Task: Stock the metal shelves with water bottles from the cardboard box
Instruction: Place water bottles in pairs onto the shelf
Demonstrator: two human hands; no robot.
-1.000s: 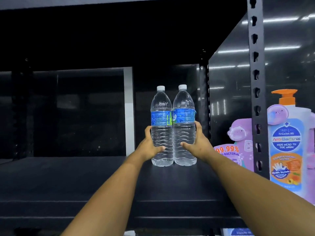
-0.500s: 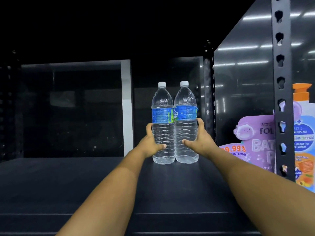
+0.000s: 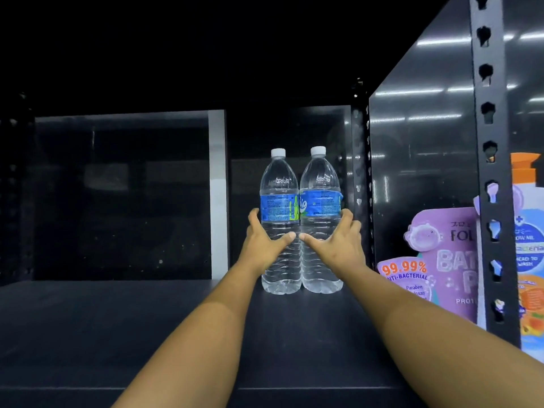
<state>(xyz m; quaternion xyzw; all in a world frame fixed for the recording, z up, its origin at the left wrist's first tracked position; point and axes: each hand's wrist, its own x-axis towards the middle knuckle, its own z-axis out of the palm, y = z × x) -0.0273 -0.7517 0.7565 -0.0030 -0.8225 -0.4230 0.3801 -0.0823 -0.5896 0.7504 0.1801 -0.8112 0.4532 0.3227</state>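
Observation:
Two clear water bottles with white caps and blue labels stand upright, side by side and touching, toward the back right of the black metal shelf (image 3: 117,328). My left hand (image 3: 263,245) wraps the left bottle (image 3: 279,184) just below its label. My right hand (image 3: 338,245) wraps the right bottle (image 3: 321,181) the same way. Both thumbs lie across the bottles' fronts and nearly meet. Both bottle bases rest on the shelf board. The cardboard box is out of view.
A perforated black upright (image 3: 491,172) and a glossy side panel (image 3: 421,160) close the bay on the right. Beyond them stand a purple anti-bacterial refill pouch (image 3: 435,260) and an orange-capped pump bottle (image 3: 527,231). A white strip (image 3: 218,195) runs down the back wall.
The view has moved closer and shifted a little left. The bottles sit slightly deeper on the shelf, with both hands still around them.

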